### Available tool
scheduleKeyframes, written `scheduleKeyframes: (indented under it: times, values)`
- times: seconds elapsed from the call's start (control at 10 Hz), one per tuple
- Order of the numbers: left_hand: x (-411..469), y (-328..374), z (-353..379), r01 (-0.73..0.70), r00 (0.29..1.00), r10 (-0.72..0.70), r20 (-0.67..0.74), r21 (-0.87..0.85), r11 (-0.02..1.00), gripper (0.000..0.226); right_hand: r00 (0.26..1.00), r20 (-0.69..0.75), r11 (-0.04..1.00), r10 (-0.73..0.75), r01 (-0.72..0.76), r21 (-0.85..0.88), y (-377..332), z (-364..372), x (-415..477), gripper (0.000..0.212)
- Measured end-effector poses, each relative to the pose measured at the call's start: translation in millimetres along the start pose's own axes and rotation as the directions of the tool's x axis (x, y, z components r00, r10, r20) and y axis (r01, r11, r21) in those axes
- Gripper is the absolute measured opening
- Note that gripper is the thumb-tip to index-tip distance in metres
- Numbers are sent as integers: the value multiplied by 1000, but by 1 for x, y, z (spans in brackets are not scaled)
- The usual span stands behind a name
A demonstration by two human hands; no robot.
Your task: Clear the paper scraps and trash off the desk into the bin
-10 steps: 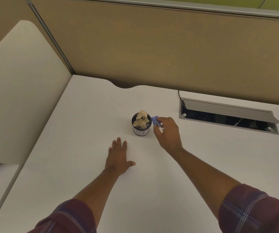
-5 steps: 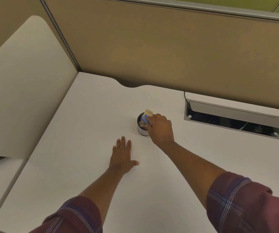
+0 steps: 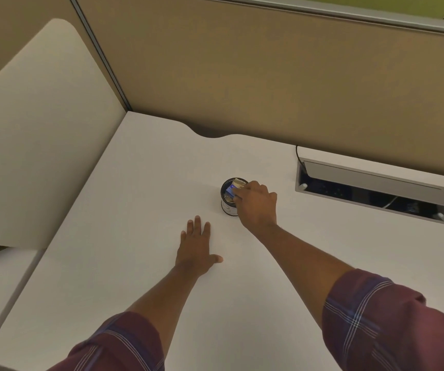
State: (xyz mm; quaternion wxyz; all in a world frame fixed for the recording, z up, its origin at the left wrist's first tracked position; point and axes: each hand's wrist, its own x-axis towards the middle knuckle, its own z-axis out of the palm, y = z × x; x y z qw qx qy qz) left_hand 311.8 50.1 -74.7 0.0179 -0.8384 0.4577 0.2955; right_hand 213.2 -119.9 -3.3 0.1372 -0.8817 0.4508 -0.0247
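While the right hand point(image 3: 255, 202) pinches a blue scrap point(image 3: 231, 190) over the full bin point(image 3: 227, 204) on the desk point(image 3: 135, 204), the left hand point(image 3: 195, 250) is spread flat nearby. If pushed carelessly, the unsteadied bin may be tipped, or paper point(image 3: 238, 182) spilled.

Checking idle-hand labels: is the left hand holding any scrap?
No, the left hand lies flat and empty on the desk, fingers spread, while the right hand is at the bin.
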Motion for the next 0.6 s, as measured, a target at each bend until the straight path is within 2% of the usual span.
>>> scheduleKeyframes:
  times: [0.1,0.3,0.5,0.6]
  values:
    - [-1,1,-1,4,1000,-4,5,4,1000,114,999,-32,996,-23,26,91,4,-2,-4,29]
    - [-8,1,-3,6,1000,-7,5,55,998,112,998,-57,991,-35,42,125,23,-7,-16,39]
    - [-13,20,-11,44,998,-48,29,109,993,104,1000,19,999,-8,7,53,58,-8,-52,58]
    - [-22,27,-7,19,999,-22,24,125,992,96,990,139,1000,-13,14,-6,79,-6,-80,68]
